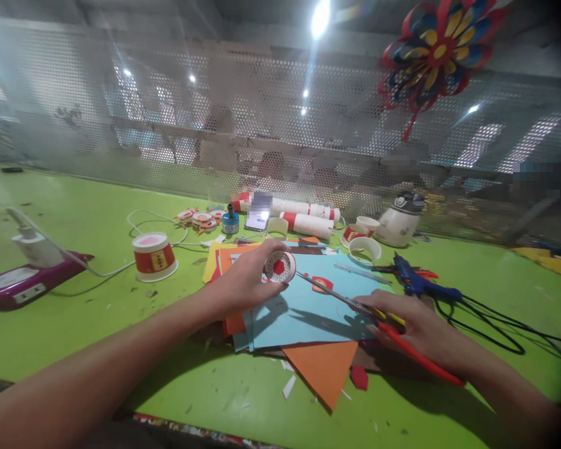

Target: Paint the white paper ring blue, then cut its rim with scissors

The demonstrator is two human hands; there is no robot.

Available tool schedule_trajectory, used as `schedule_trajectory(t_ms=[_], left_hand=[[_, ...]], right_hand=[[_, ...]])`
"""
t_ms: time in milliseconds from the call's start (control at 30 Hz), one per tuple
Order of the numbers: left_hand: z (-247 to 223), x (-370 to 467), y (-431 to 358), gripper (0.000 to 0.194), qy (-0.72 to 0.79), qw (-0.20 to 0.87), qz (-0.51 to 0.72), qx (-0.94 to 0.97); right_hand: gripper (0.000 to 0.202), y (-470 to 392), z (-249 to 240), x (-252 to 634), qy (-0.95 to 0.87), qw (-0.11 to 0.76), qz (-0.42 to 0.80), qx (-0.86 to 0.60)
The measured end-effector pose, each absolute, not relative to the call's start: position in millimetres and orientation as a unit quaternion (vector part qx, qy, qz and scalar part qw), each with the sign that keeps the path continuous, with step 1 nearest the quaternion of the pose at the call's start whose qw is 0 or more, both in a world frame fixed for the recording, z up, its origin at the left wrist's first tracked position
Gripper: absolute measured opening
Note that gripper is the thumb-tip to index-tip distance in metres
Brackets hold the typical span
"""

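Between its thumb and fingers, my left hand (245,277) grips a small round paper piece (279,267), white with dark dots and a red centre, held above blue paper sheets (280,321). My right hand (414,321) is closed around red-handled scissors (416,355). Their blades point left, with the tips close to the right edge of the round piece; whether they touch it cannot be told. A red printed cutout (321,284) lies on the blue paper below the blades. Orange sheets (325,374) stick out beneath the stack.
A red-and-white paper cup (154,257) and a purple power strip (32,284) sit left. Stacked cups (308,224), a phone (258,215) and a blue bottle (230,221) stand behind. A blue glue gun (421,280) with black cable lies right, near a white kettle (399,221).
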State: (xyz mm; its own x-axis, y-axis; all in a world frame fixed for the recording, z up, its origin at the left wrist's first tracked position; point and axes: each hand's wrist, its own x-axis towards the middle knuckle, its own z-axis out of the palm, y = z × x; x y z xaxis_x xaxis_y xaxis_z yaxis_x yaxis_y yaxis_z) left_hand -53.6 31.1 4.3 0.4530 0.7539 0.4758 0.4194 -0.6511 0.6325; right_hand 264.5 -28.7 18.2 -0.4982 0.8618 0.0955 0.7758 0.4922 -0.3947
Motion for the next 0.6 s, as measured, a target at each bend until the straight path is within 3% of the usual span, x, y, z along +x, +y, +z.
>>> schedule_trajectory(t_ms=[600], left_hand=[[9.0, -55.3, 27.4, 0.044, 0.311, 0.262, 0.389, 0.827]], right_hand=[[0.034, -33.4, 21.2, 260.9, -0.863, 0.142, 0.138, -0.465]])
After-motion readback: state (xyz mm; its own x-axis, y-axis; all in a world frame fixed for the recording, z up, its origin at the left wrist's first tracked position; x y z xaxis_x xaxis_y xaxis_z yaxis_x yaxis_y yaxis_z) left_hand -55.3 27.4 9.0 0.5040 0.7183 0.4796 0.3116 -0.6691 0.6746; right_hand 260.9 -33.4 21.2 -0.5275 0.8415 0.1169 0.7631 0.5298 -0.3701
